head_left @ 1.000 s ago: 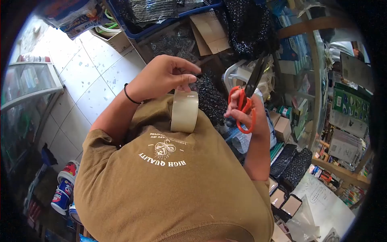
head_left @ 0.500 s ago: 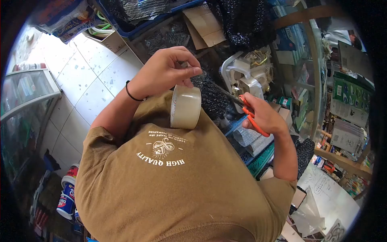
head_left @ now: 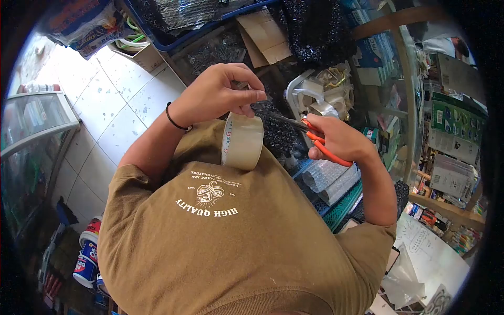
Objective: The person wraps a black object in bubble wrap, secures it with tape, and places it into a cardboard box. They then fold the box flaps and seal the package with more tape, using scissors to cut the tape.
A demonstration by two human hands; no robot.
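My left hand, a black band at its wrist, is closed in a pinch just above a wide roll of clear packing tape. Its lower fingers meet the roll's upper edge, and the roll hangs against the brown shirt. Any loose strip of tape at the fingertips is too clear to make out. In my right hand is a pair of scissors with orange handles. Their dark blades point left, with the tips close to the left fingers and the top of the roll.
Beyond the hands, a white tray of wrapped items stands near black bubble wrap and a folded cardboard piece. Rolled clear bubble wrap lies below the right hand. Glass cases flank the tiled floor on the left.
My right hand has brought the scissors up and left, so the blades are now nearer my left fingers. The tape roll has turned slightly; the left hand has barely shifted.
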